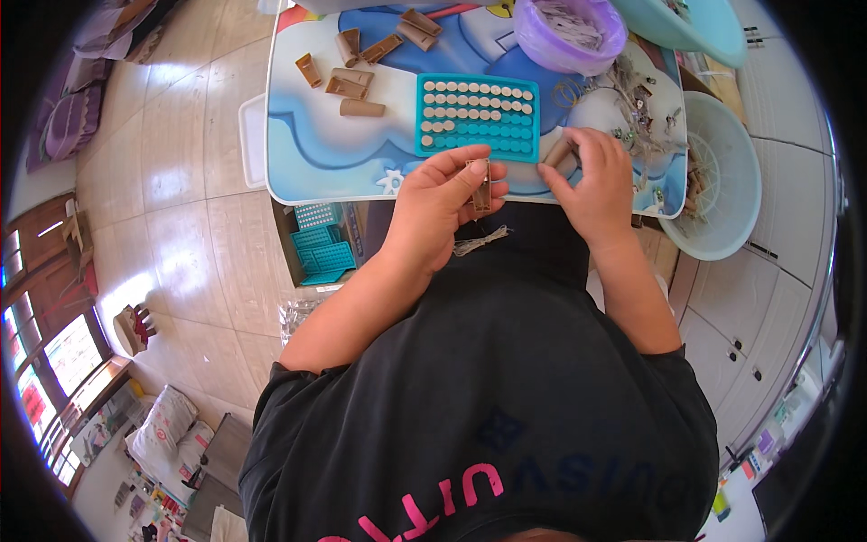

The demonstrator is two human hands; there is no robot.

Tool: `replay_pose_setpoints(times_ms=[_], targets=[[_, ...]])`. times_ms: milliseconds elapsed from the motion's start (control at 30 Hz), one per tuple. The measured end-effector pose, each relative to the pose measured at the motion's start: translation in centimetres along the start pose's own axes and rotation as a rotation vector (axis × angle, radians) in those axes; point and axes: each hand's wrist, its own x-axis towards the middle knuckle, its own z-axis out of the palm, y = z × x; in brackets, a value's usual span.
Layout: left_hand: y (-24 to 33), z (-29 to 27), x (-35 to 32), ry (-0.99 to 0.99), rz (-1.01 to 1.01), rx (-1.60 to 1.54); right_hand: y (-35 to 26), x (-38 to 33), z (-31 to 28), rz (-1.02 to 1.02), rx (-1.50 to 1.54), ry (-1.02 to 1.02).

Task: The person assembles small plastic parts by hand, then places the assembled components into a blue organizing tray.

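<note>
Your left hand [432, 203] grasps a brown hollow piece [481, 191] between thumb and fingers, held at the near edge of the counter [312, 163], just below the turquoise tray [536, 113]. Your right hand [601, 181] is at the tray's lower right corner, thumb and fingers around a tan piece [561, 154]; you cannot tell from this view whether they grip it or only touch it.

In the tray, pale round discs [479, 88] take up most of the upper rows, and fewer sit in the lower ones. To its left you have a loose group of brown and tan pieces [361, 108]. Beyond it on the right stands a purple-lined bowl [542, 45], near a tangle of clear strands and shiny bits [637, 104]. A bundle of pale cord [481, 240] lies across your lap.
</note>
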Motion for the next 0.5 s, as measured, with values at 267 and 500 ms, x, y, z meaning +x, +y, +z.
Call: replay_pose_setpoints(times_ms=[267,500], targets=[[0.1,-0.1,-0.2,-0.002,-0.013,0.015,-5.1,0.8,-2.0,-0.118,0.632,-0.065],[0.4,-0.1,-0.5,-0.061,-0.016,-0.002,-5.9,1.2,-0.9,-0.237,0.515,-0.078]])
